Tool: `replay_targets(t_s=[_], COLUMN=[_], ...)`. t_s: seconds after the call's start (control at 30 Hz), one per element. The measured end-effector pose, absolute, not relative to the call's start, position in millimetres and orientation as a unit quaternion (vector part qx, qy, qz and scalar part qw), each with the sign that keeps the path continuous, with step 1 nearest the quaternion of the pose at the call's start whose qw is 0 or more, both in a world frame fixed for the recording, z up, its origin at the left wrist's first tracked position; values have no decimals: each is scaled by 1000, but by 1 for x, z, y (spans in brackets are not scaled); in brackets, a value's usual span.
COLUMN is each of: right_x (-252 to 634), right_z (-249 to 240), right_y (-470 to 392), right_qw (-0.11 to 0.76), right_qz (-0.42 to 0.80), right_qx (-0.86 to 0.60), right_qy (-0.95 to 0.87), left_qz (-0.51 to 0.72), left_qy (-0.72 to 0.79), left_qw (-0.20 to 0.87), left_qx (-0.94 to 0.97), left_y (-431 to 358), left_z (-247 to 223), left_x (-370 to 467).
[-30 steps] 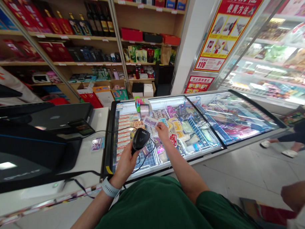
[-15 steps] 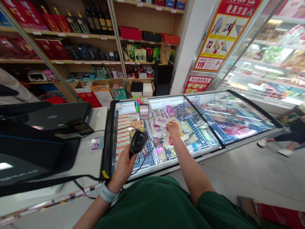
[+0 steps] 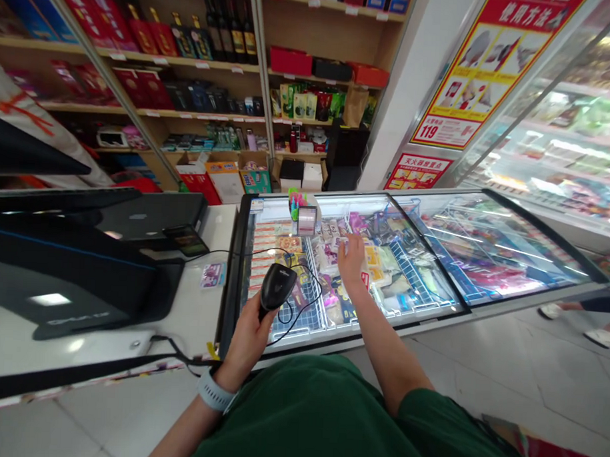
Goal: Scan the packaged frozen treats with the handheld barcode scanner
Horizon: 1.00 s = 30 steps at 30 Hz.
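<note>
A black handheld barcode scanner (image 3: 279, 285) is gripped by its handle in my left hand (image 3: 251, 333), its head raised above the left end of the chest freezer (image 3: 326, 342). Its thin cable loops over the glass beside it. My right hand (image 3: 352, 262) hovers over the middle of the freezer with fingers stretched out and apart. Purple-and-white packs (image 3: 328, 254) lie under and left of its fingertips, and yellow packs (image 3: 377, 258) are just to its right. Whether these packs rest on the glass or below it I cannot tell.
To the left, a counter carries a black checkout terminal (image 3: 83, 267) and a small purple card-like pack (image 3: 212, 276). A tub with colourful items (image 3: 296, 205) stands at the freezer's back edge. Bottle shelves (image 3: 236, 33) line the wall. Another person's feet (image 3: 601, 337) show at right.
My right hand has let go of a flat, light-coloured pack it was pinching, and its fingers have spread. The view has shifted left. My left hand keeps hold of the scanner.
</note>
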State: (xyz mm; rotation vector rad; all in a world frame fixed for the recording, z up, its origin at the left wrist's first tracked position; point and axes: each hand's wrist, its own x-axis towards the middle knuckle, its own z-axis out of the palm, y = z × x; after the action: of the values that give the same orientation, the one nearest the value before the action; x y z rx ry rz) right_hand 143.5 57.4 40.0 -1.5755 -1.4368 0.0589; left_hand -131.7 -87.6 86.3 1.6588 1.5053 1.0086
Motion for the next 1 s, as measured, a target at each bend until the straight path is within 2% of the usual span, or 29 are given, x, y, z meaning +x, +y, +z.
replay_targets(t_s=[0.1,0.27,0.47,0.63,0.77,1.0], right_x=[79,-36,-141,-193,-209,-192], right_z=[29,-15,-43,-54,-63,-58], right_y=[67,83,91,96,87,72], right_qw=[412,218,152,71,58,138], right_qz=[103,223,211,200,164,177], right_qx=[-569,-446,-376,-364,-356,-320], right_qy=[-704,-839,-889,-907,-918,-920], left_qz=[387,390,419,430,442,437], left_qy=[588,627,651,684,696,687], left_qw=[345,335,311,305,297,298], left_qx=[620,585,551,504,481,498], left_y=[-93,-105,-121,-130,-132,-124], left_z=[83,83,85,84,81,85], left_x=[-143,-161,-181,-199,-207,-208])
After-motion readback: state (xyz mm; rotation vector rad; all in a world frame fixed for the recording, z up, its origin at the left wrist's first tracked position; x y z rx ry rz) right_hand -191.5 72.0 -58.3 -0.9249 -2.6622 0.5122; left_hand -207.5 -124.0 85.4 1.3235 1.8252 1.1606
